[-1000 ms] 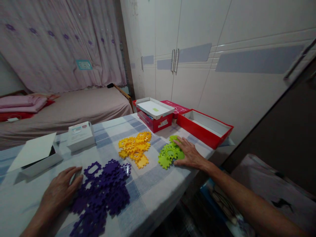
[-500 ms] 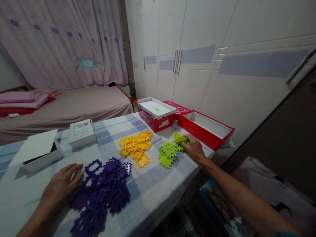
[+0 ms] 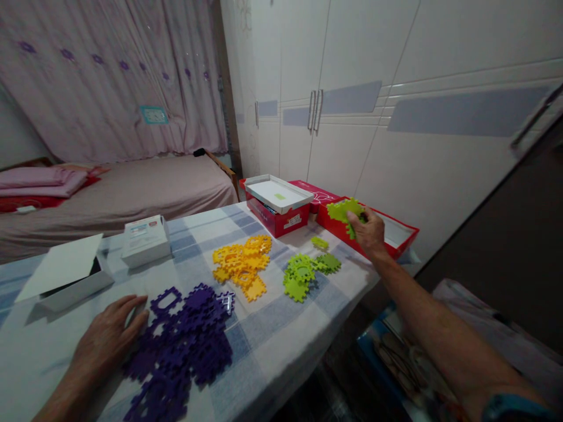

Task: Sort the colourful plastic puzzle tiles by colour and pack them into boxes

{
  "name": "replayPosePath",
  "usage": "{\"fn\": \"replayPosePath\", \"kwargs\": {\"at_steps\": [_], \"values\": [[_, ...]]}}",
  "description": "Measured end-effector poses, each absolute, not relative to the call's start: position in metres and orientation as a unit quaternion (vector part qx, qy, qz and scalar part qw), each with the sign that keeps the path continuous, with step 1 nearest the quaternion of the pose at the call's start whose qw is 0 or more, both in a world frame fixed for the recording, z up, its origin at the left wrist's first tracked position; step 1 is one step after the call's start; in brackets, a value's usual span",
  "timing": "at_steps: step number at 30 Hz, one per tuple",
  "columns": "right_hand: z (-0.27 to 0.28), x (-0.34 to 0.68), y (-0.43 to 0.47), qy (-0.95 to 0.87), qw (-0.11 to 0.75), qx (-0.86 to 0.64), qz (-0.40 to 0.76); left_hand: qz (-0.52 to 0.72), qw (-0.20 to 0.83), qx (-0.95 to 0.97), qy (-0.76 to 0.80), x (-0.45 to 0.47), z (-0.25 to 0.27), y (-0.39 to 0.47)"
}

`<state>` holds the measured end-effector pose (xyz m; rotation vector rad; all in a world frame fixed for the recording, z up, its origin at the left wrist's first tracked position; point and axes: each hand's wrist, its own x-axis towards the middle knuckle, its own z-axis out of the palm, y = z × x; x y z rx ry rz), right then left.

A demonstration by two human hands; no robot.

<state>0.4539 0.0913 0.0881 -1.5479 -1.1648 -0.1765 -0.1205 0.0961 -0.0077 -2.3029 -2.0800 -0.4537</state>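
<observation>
Raised off the table at the right, my right hand (image 3: 368, 230) grips some green interlocking plastic pieces (image 3: 345, 211) in front of the open red box (image 3: 398, 251). Below it, more green pieces (image 3: 297, 280) lie in a small pile on the cloth. My left hand (image 3: 112, 328) rests on the table with its fingers stretched out, beside a heap of dark purple notched pieces (image 3: 200, 328). Between the purple and green heaps lies a pile of yellow pieces (image 3: 241, 258).
At the table's back stand a red box (image 3: 281, 221) topped by a white lid (image 3: 275, 192) and another red box (image 3: 316, 193). Two white boxes (image 3: 147, 249) sit at the left. The checked tablecloth (image 3: 272, 351) drops over the near right edge.
My right hand has lifted green pieces from their pile, up and right to the open red box. My left hand has stayed beside the purple heap.
</observation>
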Motion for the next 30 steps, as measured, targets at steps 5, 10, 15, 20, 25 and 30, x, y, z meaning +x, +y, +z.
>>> {"fn": "replayPosePath", "kwargs": {"at_steps": [5,10,15,20,25,30], "values": [[0.117,0.513,0.110,-0.405,0.509,-0.744,-0.153,-0.145,-0.004,-0.732,-0.666,-0.120,-0.007,0.095],[0.103,0.554,0.120,-0.361,0.387,-0.846,-0.072,-0.158,0.009,-0.737,-0.657,-0.122,-0.011,0.096],[0.091,0.531,0.110,-0.428,0.379,-0.810,-0.128,-0.145,0.011,-0.736,-0.661,-0.123,-0.011,0.097],[0.059,0.469,0.074,-0.723,0.301,-0.616,-0.083,-0.137,0.017,-0.735,-0.664,-0.123,-0.010,0.097],[0.021,0.433,0.053,-0.769,0.175,-0.615,0.008,-0.140,0.012,-0.733,-0.665,-0.120,-0.007,0.094],[0.017,0.427,0.052,-0.765,0.208,-0.609,-0.031,-0.144,0.012,-0.735,-0.663,-0.119,-0.006,0.095]]}}
